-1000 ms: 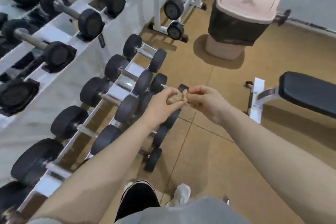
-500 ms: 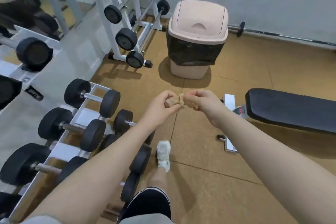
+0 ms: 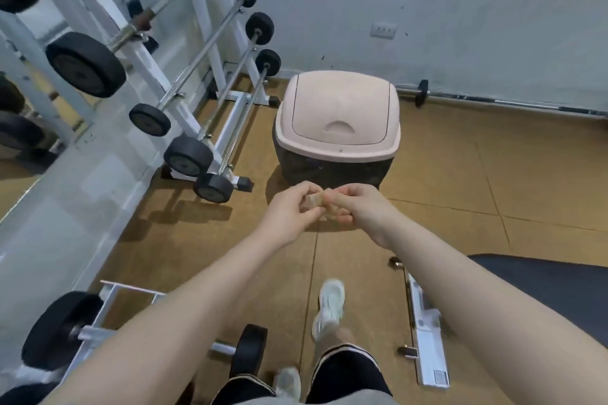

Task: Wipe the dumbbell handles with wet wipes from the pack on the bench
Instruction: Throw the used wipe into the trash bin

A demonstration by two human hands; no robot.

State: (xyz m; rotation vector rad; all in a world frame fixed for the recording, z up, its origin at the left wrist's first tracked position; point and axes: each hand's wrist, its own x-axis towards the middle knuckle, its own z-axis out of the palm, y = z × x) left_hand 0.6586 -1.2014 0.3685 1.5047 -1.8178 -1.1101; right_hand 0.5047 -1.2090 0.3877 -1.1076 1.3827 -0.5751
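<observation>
Both hands meet just in front of the pink-lidded swing-top bin [image 3: 337,115], and between them is a small crumpled wet wipe [image 3: 316,200], tan and dirty-looking. The left hand [image 3: 289,212] pinches it from one side with curled fingers [image 3: 304,189], and the right hand [image 3: 357,207] pinches the other end the same way, so the wad is caught between the two sets of fingertips.

The step in hand looks like getting rid of a used wipe. To do it well, ball the wipe tight into one hand, then push the swing flap in with that hand and let go only once the wad is past the lid (a loose wipe could snag on the flap).

The dumbbell [image 3: 59,332] nearest the feet sits on its white rack [image 3: 108,309] at lower left. The padded bench [image 3: 559,286] is at the right edge; no wipe pack shows on the visible part.
</observation>
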